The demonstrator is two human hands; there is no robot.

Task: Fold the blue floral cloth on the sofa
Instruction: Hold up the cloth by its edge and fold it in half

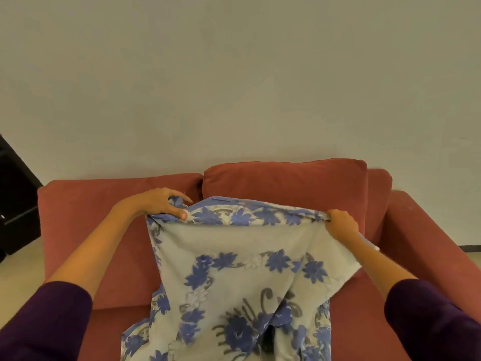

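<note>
The blue floral cloth, pale with blue flowers, is held stretched above the red sofa, its lower part draping down onto the seat. My left hand grips the cloth's upper left corner, thumb pressed on the front. My right hand grips the upper right corner, fingers curled round the bunched edge. The top edge runs taut between both hands in front of the back cushions.
A loose red back cushion leans behind the cloth. The sofa's right armrest rises at the right. A dark cabinet stands at the far left on a pale floor. A plain wall fills the upper view.
</note>
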